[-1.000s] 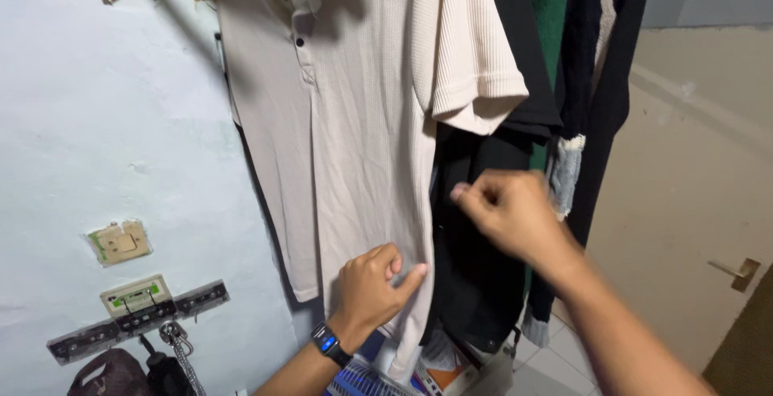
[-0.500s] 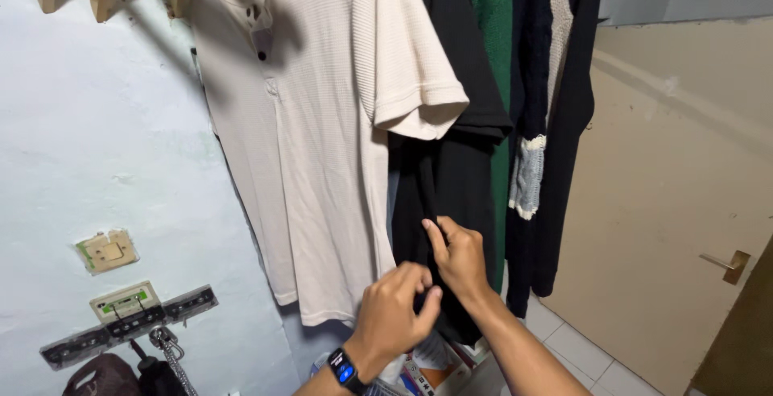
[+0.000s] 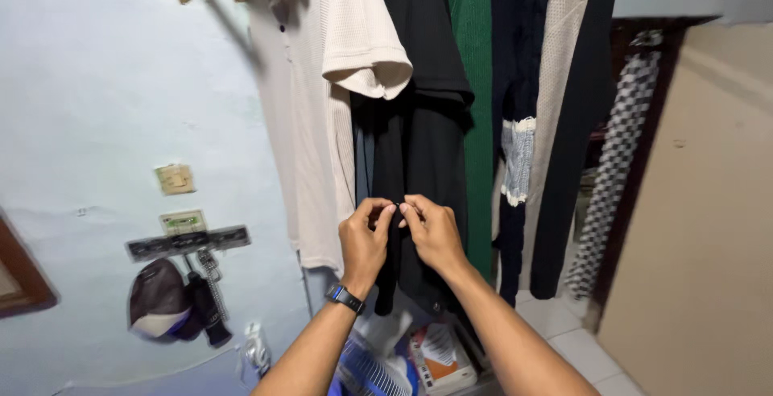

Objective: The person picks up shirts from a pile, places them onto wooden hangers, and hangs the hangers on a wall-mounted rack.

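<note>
A black shirt hangs among other clothes on a wall rack. My left hand, with a dark wristband on its wrist, and my right hand meet at the shirt's front, fingertips pinching the black cloth at about the same spot. To the left of it hangs a cream ribbed short-sleeved shirt. A green garment and a dark and cream knit garment hang to the right.
The pale blue wall carries switch plates and a hook strip with a cap and dark items. A checked cloth hangs at a beige door. Boxes and a basket lie below on the tiled floor.
My view has swung right and moved closer. My left hand left the cream shirt's hem, my right hand came down, and both now pinch the black shirt's front.
</note>
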